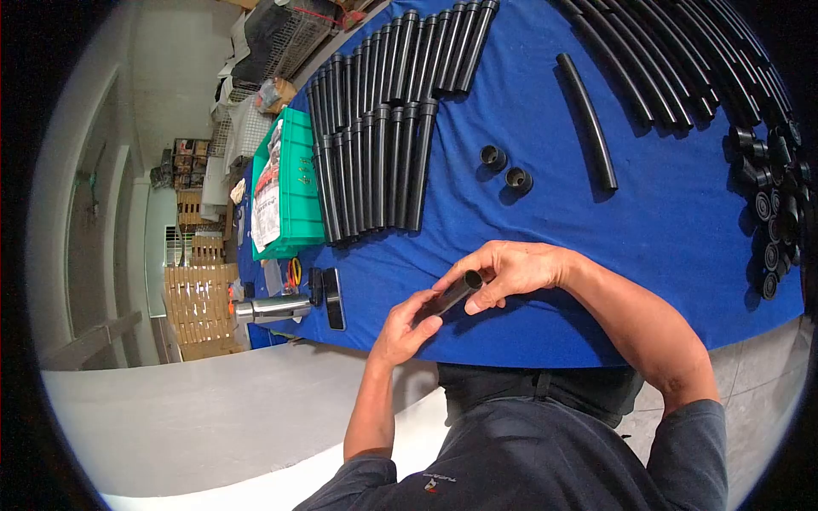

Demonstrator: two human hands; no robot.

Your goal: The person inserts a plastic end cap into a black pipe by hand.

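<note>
Holding a short black tube (450, 295) between both hands, the person works just below the middle of the frame, over the near edge of the blue counter (528, 111). The left hand (407, 328) is closed around the tube's lower end, its grip wrapped about it from beneath. The right hand (515, 271) pinches the upper, open end with thumb and fingers, so its grip is also closed on the tube. The tube lies tilted, its open mouth facing up and right. Higher on the counter, upper middle of the frame, black tubes (375, 170) lie side by side in a row, with a second row (409, 55) beyond them. Two small black rings (505, 168) stand near each other right of that row, and a single long tube (586, 119) lies just right of the rings. More long tubes (673, 60) fan across the upper right, and a heap of small black fittings (771, 204) sits at the right edge. A green crate (298, 183) sits at the left, touching the counter's edge.
</note>
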